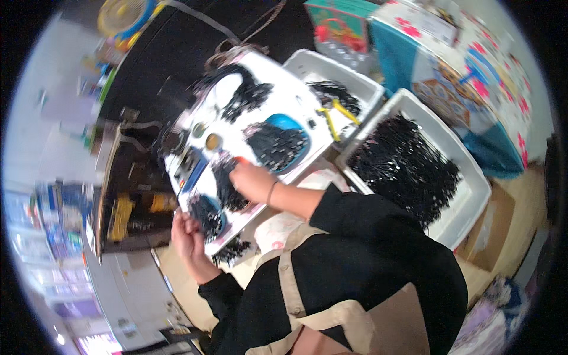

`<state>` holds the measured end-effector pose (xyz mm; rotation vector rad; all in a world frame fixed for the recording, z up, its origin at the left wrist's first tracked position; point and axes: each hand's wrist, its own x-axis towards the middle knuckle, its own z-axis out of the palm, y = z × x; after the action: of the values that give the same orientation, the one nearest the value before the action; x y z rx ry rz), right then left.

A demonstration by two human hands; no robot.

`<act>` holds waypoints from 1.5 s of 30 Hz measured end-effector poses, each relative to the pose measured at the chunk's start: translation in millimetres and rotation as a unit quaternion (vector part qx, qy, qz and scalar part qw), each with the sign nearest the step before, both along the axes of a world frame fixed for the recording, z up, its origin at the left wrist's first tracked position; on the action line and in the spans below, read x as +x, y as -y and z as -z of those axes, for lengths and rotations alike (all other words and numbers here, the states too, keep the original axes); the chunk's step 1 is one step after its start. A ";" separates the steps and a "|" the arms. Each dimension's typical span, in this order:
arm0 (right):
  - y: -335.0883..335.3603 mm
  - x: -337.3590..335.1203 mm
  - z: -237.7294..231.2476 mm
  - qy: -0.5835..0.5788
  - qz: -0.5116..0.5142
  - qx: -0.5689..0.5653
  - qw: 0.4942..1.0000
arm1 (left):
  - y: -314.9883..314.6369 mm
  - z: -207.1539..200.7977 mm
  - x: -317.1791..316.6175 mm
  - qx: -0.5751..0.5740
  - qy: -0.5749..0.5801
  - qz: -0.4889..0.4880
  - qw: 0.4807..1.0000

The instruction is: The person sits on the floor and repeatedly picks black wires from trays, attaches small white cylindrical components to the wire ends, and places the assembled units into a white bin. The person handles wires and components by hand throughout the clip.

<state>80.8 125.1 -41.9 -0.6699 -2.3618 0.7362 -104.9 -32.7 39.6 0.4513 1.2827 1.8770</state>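
Observation:
My right hand (251, 180) reaches over a middle bundle of short black wires (229, 183) on the white table (236, 133). Its fingers are pressed together, with something orange-red beside the fingertips; what they hold is hidden. By the table's near left edge, my left hand (188, 239) is raised with curled fingers, and anything in them is too small to make out. Next to it, a pile of black wires with pale ends (204, 216) lies in a blue dish (222, 222). A second blue dish (284, 122) holds more such wires (275, 147), right of my right hand.
Loose black wires (251, 97) lie farther back, near small round containers (213, 141) and a blue tool or device (195, 171). At right stand two grey-white bins, one full of black wires (405, 168), the other with yellow-handled pliers (334, 121) at its edge.

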 end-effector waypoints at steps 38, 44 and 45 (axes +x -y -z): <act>-43.5 -30.8 -38.9 0.017 -0.271 0.030 0.962 | 11.3 58.7 47.6 0.016 -0.002 0.009 1.000; -40.6 -12.2 -35.2 -0.016 -0.234 -0.041 0.971 | -0.8 59.1 55.9 0.009 0.024 0.055 0.998; -38.8 -10.0 -35.1 -0.023 -0.221 -0.052 0.974 | -2.3 58.7 56.0 0.009 0.025 0.055 0.998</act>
<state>70.8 163.9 -6.9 -0.1577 -2.4679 1.0571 -48.9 -30.3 -19.1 0.4711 1.1857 1.7981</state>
